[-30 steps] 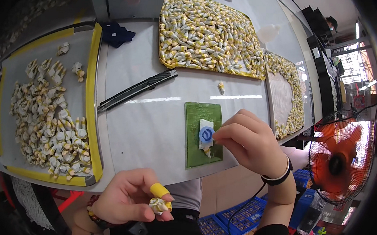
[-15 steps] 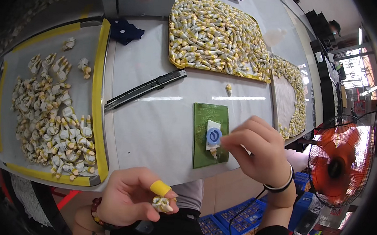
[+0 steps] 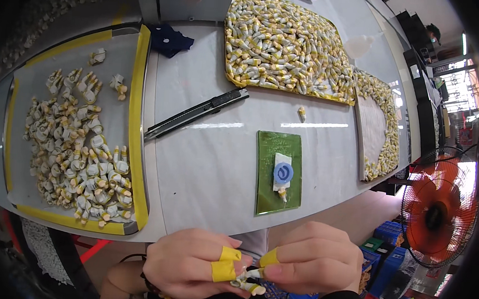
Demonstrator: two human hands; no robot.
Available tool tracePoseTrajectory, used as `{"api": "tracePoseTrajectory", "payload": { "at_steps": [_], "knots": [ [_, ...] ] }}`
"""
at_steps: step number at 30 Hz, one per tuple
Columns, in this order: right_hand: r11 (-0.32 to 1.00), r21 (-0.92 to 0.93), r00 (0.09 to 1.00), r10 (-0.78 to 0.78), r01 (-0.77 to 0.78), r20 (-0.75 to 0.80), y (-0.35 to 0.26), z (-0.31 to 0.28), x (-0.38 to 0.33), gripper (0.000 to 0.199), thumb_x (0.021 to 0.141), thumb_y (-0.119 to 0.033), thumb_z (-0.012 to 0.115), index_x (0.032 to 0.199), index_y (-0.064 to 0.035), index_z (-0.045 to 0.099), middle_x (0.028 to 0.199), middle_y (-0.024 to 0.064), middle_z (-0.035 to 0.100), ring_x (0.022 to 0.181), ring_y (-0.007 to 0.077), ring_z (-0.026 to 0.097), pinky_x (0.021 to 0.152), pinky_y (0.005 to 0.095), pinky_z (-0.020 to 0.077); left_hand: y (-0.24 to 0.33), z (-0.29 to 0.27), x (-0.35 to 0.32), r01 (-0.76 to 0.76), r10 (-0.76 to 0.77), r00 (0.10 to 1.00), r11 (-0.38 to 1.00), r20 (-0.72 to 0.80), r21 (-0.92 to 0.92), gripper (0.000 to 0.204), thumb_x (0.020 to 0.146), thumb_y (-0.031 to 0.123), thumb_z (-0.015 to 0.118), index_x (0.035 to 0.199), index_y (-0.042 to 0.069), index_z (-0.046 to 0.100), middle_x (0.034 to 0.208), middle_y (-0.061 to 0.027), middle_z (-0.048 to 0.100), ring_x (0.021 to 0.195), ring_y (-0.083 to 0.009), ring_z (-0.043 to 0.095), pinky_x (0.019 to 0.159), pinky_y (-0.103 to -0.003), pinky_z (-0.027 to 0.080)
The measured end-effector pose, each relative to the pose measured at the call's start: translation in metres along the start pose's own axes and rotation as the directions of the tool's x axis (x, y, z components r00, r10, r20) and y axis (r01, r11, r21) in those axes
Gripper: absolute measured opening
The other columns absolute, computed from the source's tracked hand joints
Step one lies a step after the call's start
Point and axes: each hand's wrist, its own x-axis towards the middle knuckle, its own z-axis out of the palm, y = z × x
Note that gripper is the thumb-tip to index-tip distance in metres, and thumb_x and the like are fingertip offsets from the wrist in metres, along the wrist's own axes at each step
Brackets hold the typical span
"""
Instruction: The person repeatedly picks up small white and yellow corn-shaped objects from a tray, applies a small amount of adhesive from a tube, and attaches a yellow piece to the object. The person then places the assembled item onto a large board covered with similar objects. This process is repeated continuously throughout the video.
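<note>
My left hand (image 3: pixel 195 260) and my right hand (image 3: pixel 315 260) meet low in the middle, close to my body. Yellow tape wraps fingers on both. Closed left fingers grip a small white-and-yellow figurine (image 3: pixel 252 287) with a peach-coloured end. A second small white piece (image 3: pixel 254 273) sits against it, pinched by my right thumb and finger; whether the two are joined is hidden. Beyond the hands lies a green mat (image 3: pixel 267 151) bearing a white pad (image 3: pixel 279 159), a round blue cap (image 3: pixel 283 173) and a small yellow-tipped piece (image 3: pixel 282 196).
At left, a yellow-taped tray (image 3: pixel 139 87) holds a heap of white-and-yellow figurines (image 3: pixel 62 148). A far tray (image 3: pixel 238 84) is packed with small pieces, beside another board (image 3: pixel 370 125). A black utility knife (image 3: pixel 197 112), dark cloth (image 3: pixel 169 40) and single piece (image 3: pixel 302 114) lie between. An orange fan (image 3: pixel 438 213) stands right.
My right hand has left the area by the blue cap and come down to my left hand. Its fingers now pinch a small piece against the figurine. The whole view has shifted slightly.
</note>
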Motion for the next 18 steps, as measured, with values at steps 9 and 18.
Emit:
{"api": "tracePoseTrajectory", "payload": {
  "at_steps": [9,18],
  "knots": [
    [0.995,0.06,0.982,-0.085,0.076,0.167,0.0,-0.008,0.017,0.016,0.067,0.002,0.072,0.078,0.0016,0.061,0.076,0.0127,0.064,0.059,0.0225,0.061,0.049,0.0288,0.0492,0.013,0.006,0.009,-0.075,0.104,0.984,0.978,-0.148,0.193,0.028,0.063,0.007,0.081,0.083,-0.003,0.065,0.08,-0.0119,0.065,0.073,-0.0241,0.065,0.07,-0.033,0.058],
    [0.997,0.071,0.99,-0.016,0.006,0.139,-0.005,-0.007,0.015,0.016,0.066,0.002,0.073,0.075,0.0008,0.059,0.075,0.0129,0.064,0.06,0.0233,0.061,0.05,0.0293,0.0501,0.015,0.005,0.015,-0.091,0.119,0.986,0.971,-0.118,0.221,0.022,0.063,0.006,0.079,0.077,-0.004,0.066,0.077,-0.0115,0.064,0.07,-0.0249,0.065,0.068,-0.033,0.059]
  ]
}}
